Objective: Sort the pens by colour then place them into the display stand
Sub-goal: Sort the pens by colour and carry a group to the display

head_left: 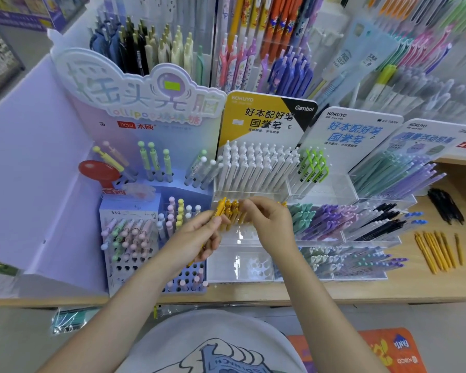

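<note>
My left hand [199, 238] grips yellow pens [219, 208] mid-frame; my right hand [269, 224], fingers curled, pinches pens standing in the stand [242, 238].

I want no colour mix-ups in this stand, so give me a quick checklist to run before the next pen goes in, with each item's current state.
1. Left hand grips a yellow pen: ok.
2. Its grip leaves the pen's clip end free: ok.
3. Target compartment holds only yellow pens: ok, as far as visible.
4. Right hand clear of the slot: not ok, it covers the compartment.
5. Free room left in that compartment: cannot tell, hands hide it.
6. Loose yellow pens on the shelf still to load: ok, several lie at right.
</note>
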Motion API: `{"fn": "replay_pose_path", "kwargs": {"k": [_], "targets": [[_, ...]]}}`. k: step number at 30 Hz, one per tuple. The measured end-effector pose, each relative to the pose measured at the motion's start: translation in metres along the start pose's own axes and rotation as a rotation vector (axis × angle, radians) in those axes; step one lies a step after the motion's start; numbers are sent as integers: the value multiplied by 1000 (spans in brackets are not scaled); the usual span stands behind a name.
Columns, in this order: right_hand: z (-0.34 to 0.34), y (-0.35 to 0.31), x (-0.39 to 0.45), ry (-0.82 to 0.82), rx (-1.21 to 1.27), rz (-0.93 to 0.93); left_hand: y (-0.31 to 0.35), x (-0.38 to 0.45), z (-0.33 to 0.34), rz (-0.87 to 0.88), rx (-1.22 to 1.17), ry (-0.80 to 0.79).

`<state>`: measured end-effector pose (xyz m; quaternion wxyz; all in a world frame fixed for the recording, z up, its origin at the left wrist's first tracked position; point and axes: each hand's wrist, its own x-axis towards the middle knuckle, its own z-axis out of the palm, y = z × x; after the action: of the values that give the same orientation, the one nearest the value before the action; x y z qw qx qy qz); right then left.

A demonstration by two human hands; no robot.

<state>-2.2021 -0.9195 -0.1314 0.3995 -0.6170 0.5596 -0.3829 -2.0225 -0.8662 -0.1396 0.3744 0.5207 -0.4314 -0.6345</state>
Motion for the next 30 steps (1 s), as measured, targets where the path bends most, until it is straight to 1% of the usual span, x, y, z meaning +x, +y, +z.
{"fn": "replay_pose_path", "kwargs": {"k": [2,4,6,7,8,9,10,12,13,14,16,18,19,23,30], "targets": [[-4,-13,-2,-91,186,72,2,2,5,-6,6,-22],[-5,-21,-3,-175,252,70,5,3,11,-22,14,-55],[-7,-24,-4,-178,285,81,8,5,17,-26,22,-92],[-10,-24,-5,-149,300,95,9,6,19,-16,39,-86],[-14,-25,-5,-108,312,112,10,8,20,19,86,-49],[-20,-25,-4,-62,322,126,11,10,18,93,192,22],[-26,-25,-4,-18,331,132,11,11,15,197,355,112],[-40,-25,-2,59,318,121,13,11,5,420,792,258],[-47,-25,-1,97,292,107,14,12,0,499,978,277],[-52,-23,0,130,251,93,16,13,-3,528,1115,260],[-56,-18,1,159,151,59,12,19,-8,489,1261,175],[-52,-12,1,151,59,4,2,25,-8,408,1300,105],[-47,-8,0,140,16,-36,-3,27,-8,386,1298,95],[-30,8,2,95,-112,-178,-11,28,-9,393,1282,100],[-20,15,6,114,-183,-219,-6,32,-12,382,1266,111]]}}
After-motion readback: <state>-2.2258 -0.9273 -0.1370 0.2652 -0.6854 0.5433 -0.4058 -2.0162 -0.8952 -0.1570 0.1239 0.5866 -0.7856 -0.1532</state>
